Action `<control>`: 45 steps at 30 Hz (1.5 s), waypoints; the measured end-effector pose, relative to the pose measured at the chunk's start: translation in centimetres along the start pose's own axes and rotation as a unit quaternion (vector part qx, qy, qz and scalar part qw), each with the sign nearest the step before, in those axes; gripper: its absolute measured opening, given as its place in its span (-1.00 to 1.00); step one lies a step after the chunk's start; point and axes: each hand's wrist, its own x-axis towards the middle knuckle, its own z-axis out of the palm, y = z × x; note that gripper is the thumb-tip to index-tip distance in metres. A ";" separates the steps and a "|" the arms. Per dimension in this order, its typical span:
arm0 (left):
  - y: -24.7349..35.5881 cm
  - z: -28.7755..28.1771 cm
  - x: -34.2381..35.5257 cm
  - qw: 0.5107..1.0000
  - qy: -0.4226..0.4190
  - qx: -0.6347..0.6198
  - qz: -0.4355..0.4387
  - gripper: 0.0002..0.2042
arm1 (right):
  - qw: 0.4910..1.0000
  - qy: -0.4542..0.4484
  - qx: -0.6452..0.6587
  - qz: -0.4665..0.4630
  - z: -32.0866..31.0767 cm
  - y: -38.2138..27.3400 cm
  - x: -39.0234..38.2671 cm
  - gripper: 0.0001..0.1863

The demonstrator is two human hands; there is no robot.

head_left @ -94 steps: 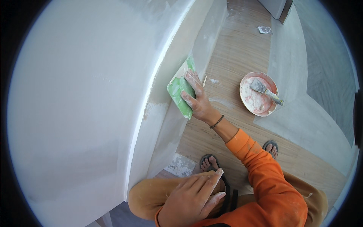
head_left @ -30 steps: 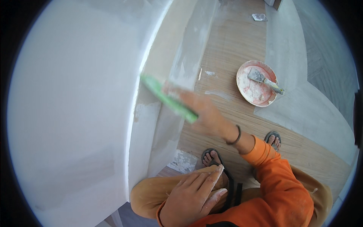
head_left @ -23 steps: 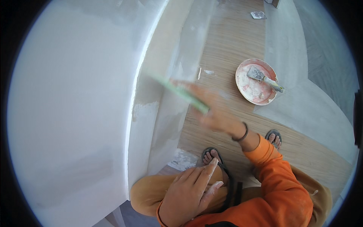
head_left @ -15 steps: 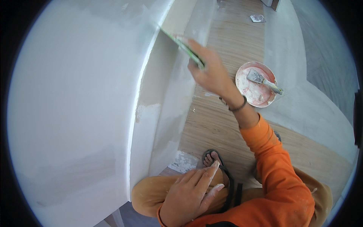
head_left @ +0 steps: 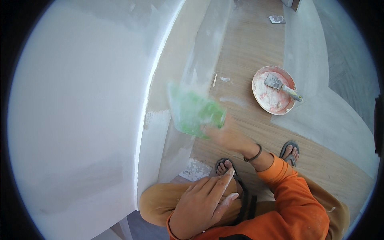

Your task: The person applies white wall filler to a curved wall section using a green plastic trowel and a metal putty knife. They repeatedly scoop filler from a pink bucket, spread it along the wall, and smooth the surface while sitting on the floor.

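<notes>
While our right hand (head_left: 230,136) stays blurred in mid-stroke, we keep its grip clamped on a green plastic float (head_left: 194,112), held against the plastered side of the white wall corner (head_left: 160,116). Our left hand (head_left: 204,204) rests on a bent knee at 6 o'clock, fingers loosely spread and holding nothing. At 2 o'clock a pink pan (head_left: 276,90) of plaster sits on the wood-look floor (head_left: 248,48), a putty knife (head_left: 282,85) lying in it. We judge that a tilted float could gouge the wet coat or chip the crisp corner edge.
</notes>
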 end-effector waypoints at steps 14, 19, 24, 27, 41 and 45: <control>0.5 -0.8 -1.1 0.999 0.032 0.008 0.040 -0.46 | 0.855 0.121 -0.257 -0.433 1.1 -1.8 5.8 -0.28; 0.9 -1.3 -1.4 0.999 0.025 0.015 0.021 -0.47 | 0.806 0.054 -0.335 -0.484 2.0 3.5 9.8 -0.25; 0.3 -0.6 -0.9 0.999 0.028 0.000 0.043 -0.47 | 0.800 -0.061 -0.405 -0.438 0.2 6.1 6.4 -0.28; 0.6 -0.9 -0.8 0.999 0.025 0.013 0.025 -0.47 | 0.813 -0.031 -0.355 -0.461 -1.0 6.0 5.8 -0.27; 1.1 -0.7 -0.5 0.999 0.033 -0.011 0.039 -0.45 | 0.916 0.012 -0.196 -0.350 2.6 -1.1 3.3 -0.11; 0.3 -0.3 -0.3 0.998 0.021 -0.044 0.043 -0.50 | 0.928 -0.056 -0.170 -0.327 2.2 -0.6 0.1 -0.14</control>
